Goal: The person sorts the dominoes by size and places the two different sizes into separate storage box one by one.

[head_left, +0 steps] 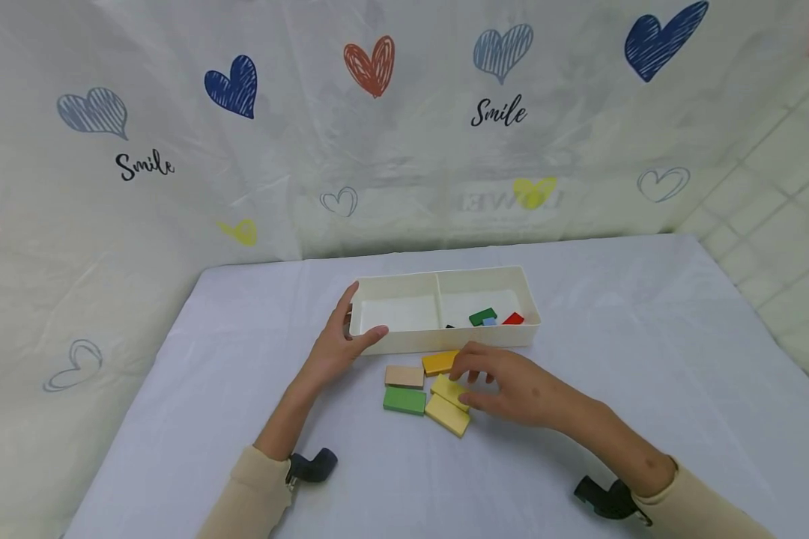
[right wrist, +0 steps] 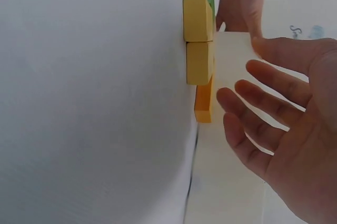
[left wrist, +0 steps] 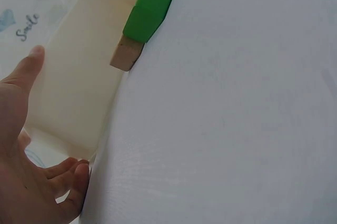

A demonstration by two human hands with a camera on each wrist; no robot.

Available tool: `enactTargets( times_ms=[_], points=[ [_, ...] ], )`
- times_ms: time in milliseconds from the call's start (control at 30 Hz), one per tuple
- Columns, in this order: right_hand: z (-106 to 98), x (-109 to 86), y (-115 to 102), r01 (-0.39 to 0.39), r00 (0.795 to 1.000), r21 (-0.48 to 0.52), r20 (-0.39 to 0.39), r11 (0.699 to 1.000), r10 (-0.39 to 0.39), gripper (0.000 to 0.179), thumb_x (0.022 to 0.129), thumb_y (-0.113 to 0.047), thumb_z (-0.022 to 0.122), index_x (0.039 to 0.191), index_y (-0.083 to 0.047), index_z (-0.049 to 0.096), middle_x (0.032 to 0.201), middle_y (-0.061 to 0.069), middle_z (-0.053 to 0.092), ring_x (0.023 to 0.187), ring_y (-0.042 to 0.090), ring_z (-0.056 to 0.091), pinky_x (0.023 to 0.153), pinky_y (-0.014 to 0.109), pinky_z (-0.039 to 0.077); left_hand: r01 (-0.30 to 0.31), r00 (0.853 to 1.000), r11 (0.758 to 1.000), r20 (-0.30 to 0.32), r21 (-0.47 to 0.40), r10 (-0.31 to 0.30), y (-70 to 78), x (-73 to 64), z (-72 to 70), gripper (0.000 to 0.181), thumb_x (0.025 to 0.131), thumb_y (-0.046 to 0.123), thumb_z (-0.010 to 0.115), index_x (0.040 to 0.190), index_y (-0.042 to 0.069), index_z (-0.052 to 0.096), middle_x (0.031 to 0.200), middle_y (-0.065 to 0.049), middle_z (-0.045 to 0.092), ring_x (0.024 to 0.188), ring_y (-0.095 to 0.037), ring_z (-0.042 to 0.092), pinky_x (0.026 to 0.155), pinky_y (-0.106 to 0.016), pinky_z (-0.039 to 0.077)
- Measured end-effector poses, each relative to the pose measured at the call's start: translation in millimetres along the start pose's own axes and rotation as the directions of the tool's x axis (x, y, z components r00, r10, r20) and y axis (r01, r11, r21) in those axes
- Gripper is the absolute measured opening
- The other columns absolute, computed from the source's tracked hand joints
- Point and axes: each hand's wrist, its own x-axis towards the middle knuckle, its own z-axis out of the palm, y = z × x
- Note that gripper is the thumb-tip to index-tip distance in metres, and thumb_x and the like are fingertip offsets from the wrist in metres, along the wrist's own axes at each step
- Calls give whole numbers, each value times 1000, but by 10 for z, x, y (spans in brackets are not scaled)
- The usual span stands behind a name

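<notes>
My left hand holds the left end of a white two-compartment box, thumb at the front rim and fingers along the end wall. In the left wrist view the fingertips curl against the box's lower corner. Over two yellow blocks hovers my right hand, its fingers loosely bent with nothing between them. An orange-yellow block lies partly behind its fingers. To the left are a tan block and a green block, lying flat in front of the box.
Inside the box's right compartment are a dark green block, a small blue piece and a red piece. A white cloth covers the table. Behind it hangs a curtain printed with hearts.
</notes>
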Motion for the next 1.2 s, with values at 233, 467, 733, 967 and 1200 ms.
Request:
enactTargets(
  times_ms=[233,467,733,967,1200],
  points=[
    [32,4,33,-11,998,-9,61,1000,12,28,90,-29,82,115,-28,70,119,-17,63,103,8,63,88,32,57,-10,1000,1000,2,5,10,-4,-3,-11,100,91,54,77,164,48,10,158,-6,43,139,-27,51,101,-47,50],
    [60,3,54,16,997,-10,72,1000,-15,37,86,-33,87,118,-29,70,121,-19,63,101,8,61,89,30,55,-8,1000,1000,3,2,8,-9,-3,-14,100,91,54,77,165,46,10,158,-6,43,138,-26,52,102,-47,50],
    [77,29,59,28,995,-29,98,999,-25,39,84,-34,88,119,-31,70,131,-16,62,101,7,58,89,30,54,-9,1000,1000,-3,12,9,-16,15,-8,100,90,55,77,164,47,9,157,-6,43,138,-27,51,104,-49,49],
    [93,41,42,52,994,-58,97,997,-46,41,84,-31,88,122,-31,71,141,-16,62,113,6,62,98,33,54,-17,1000,1000,-6,14,17,-4,16,-24,100,91,54,77,165,47,10,157,-6,43,137,-27,51,103,-49,49],
    [114,51,41,78,992,-78,102,994,-70,46,83,-31,89,125,-31,71,143,-14,63,134,17,59,110,46,49,-10,1000,1000,-4,11,10,-14,17,-7,100,91,54,76,164,48,10,158,-5,42,139,-27,50,103,-49,50]
  ],
)
